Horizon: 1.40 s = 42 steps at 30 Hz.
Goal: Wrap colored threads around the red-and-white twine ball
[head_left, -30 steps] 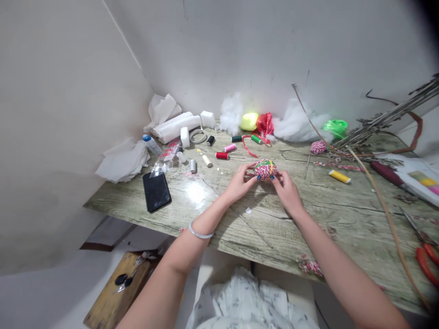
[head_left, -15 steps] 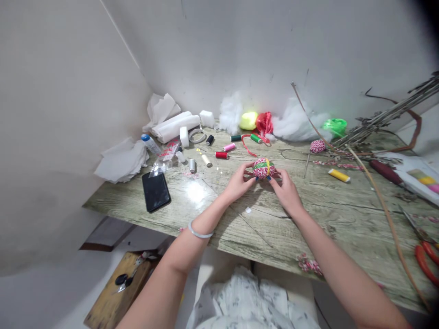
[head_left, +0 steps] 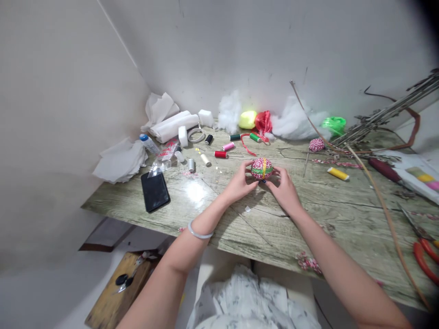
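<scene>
While the head view looks down on the worktop (head_left: 308,214), both hands hold a small red-white twine ball (head_left: 262,168) banded green and yellow, just above the wood near the middle: left hand (head_left: 239,183) pinching its left side, right hand (head_left: 283,188) cupping its right, fingers narrow around it. Left of them lie a black phone (head_left: 155,191), white tissue (head_left: 120,160) and thread spools (head_left: 221,154); a yellow spool (head_left: 337,173) and another twine ball (head_left: 316,145) sit to the right, stuffing (head_left: 295,123) along the wall, red-handled pliers (head_left: 425,256) at the far right edge.
</scene>
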Tool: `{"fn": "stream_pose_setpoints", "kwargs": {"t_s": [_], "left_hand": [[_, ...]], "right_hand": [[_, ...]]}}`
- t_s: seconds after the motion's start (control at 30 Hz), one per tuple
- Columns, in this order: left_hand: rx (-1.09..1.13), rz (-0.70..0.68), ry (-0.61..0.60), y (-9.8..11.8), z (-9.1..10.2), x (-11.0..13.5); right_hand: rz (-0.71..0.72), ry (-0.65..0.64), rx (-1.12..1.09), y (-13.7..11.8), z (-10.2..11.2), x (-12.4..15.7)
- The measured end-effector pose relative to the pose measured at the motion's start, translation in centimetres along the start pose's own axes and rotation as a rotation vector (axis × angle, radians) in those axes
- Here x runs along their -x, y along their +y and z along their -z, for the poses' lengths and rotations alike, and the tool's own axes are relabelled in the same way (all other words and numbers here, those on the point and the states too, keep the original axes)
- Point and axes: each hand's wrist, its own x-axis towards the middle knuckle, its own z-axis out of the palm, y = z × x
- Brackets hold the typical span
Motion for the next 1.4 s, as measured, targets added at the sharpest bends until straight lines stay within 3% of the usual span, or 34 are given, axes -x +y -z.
{"fn": "stream_pose_setpoints", "kwargs": {"t_s": [0.43, 0.77, 1.4], "left_hand": [[-0.158, 0.020, 0.067, -0.4, 0.2, 0.1], [-0.101, 0.035, 0.098, -0.3, 0.2, 0.0], [-0.171, 0.094, 0.064, -0.2, 0.6, -0.1]], "right_hand": [[-0.019, -0.037, 0.025, -0.5, 0.0, 0.2], [-0.015, -0.051, 0.054, -0.6, 0.1, 0.2], [0.145, -0.098, 0.067, -0.9, 0.0, 0.2]]}}
